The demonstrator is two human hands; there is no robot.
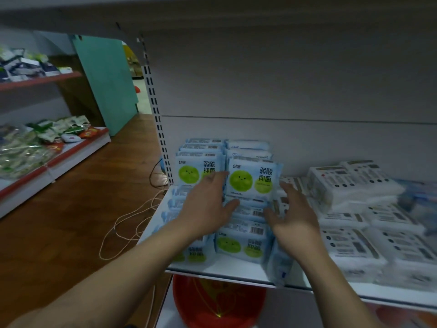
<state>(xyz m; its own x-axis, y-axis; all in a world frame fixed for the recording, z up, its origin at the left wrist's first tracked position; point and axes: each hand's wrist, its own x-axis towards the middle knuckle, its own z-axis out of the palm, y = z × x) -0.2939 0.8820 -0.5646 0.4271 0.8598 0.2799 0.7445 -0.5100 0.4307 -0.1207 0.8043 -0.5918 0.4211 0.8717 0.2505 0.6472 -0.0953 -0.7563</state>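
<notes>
A red basin [217, 301] sits below the white shelf [236, 268]. At the shelf's front, flat blue packs [238, 247] lie stacked. Above them both hands are open. The left hand [208, 209] has straight fingers at the left edge of the upright blue pack [254, 179]. The right hand [293, 216] is spread just beside its lower right corner. More packs [203, 147] stand behind, and white packs [354, 185] lie to the right.

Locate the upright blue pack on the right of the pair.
Head view, centre: the upright blue pack stands on the white shelf atop flat packs, flanked by the left hand and right hand, its twin just left.
</notes>
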